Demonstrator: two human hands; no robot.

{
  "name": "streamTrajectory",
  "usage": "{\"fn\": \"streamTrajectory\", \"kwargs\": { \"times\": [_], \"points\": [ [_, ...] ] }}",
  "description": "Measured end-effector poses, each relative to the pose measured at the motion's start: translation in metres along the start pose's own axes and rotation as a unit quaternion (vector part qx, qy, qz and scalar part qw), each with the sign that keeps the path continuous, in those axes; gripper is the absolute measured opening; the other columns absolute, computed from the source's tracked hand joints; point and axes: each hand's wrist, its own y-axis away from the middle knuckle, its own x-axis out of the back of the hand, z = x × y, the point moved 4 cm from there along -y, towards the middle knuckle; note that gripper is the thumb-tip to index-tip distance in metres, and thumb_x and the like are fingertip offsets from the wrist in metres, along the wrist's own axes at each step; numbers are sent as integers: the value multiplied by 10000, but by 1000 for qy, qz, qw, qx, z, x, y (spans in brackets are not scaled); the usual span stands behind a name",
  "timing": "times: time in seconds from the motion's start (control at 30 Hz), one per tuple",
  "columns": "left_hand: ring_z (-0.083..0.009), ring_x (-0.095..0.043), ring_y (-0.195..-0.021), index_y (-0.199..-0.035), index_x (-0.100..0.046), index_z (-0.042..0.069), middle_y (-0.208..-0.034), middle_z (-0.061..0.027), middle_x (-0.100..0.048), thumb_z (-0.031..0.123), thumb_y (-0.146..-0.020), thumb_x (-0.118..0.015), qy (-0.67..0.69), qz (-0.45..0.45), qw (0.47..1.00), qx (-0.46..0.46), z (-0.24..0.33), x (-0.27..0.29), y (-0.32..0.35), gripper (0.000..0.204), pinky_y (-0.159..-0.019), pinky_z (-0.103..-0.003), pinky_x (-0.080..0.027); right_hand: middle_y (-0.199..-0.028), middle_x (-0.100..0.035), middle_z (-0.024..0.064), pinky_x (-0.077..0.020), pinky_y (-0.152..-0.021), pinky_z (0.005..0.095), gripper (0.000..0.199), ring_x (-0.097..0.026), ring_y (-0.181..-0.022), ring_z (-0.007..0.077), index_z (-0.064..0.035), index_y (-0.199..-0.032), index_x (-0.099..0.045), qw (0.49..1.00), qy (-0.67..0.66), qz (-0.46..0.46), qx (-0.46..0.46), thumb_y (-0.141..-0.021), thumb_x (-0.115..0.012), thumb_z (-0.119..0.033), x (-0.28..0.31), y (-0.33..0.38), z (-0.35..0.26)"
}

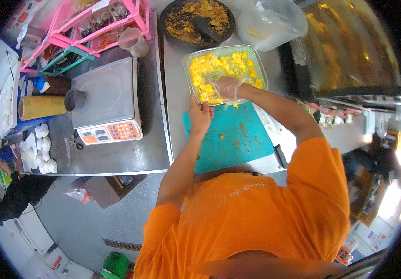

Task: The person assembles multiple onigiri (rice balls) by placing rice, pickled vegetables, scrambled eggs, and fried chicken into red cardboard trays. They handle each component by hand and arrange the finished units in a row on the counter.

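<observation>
Teal plastic cutting board nearest on steel bench. Left hand at board's 11 o'clock, closed on near rim of clear rectangular plastic tray of yellow chunks. Right hand, in clear glove, inside tray, fingers curled over chunks; grip unclear. Digital scale at 9 o'clock.

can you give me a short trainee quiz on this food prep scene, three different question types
1. True or false: the right hand, in a clear glove, is inside the clear container of yellow fruit pieces.
2. What does the left hand touch? A) the weighing scale B) the container's near rim C) the dark mortar
3. Fill in: the container's near edge sits over a ____ cutting board.

Key: 1 true; 2 B; 3 teal
</observation>
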Motion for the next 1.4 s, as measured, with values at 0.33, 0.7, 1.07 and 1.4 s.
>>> {"fn": "streamTrajectory", "kwargs": {
  "times": [0.33,0.7,1.07,1.4],
  "points": [
    [-171,-617,-541,-1454,-215,0,-727,-93,-655,134,-970,-599,-68,-9,998,-10,0,5,3,632,-505,-313,-515,-951,-606,73,-505,-659,314,446,-595,-827,151,-219,-1346,-507,813,-513,236,-142,-935,-656,-309,7,47,63],
    [-312,-617,-1040,-1262,-530,7,-1130,-165,-633,109,-840,-677,-425,-257,720,-484,4,-208,96,459,-899,-419,-501,-1121,-621,64,-531,-664,268,517,-612,-832,157,-128,-1369,-501,439,-819,366,-44,-911,-706,-254,-35,298,57],
    [-225,-513,-1132,-1329,-549,51,-1348,-56,-524,122,-882,-505,-707,-279,443,-475,-26,-335,120,455,-853,-512,-481,-1075,-650,157,-495,-800,386,420,-639,-929,284,-103,-1288,-531,728,-386,482,-299,-926,-645,-283,-94,357,185],
    [-277,-566,-1045,-1342,-532,104,-1363,-55,-522,124,-870,-522,-641,-365,487,-469,-26,-317,115,472,-804,-521,-502,-1161,-607,234,-448,-957,468,405,-572,-1110,402,-98,-1260,-530,731,-283,516,-346,-889,-629,-225,-98,345,163]
  ]
}}
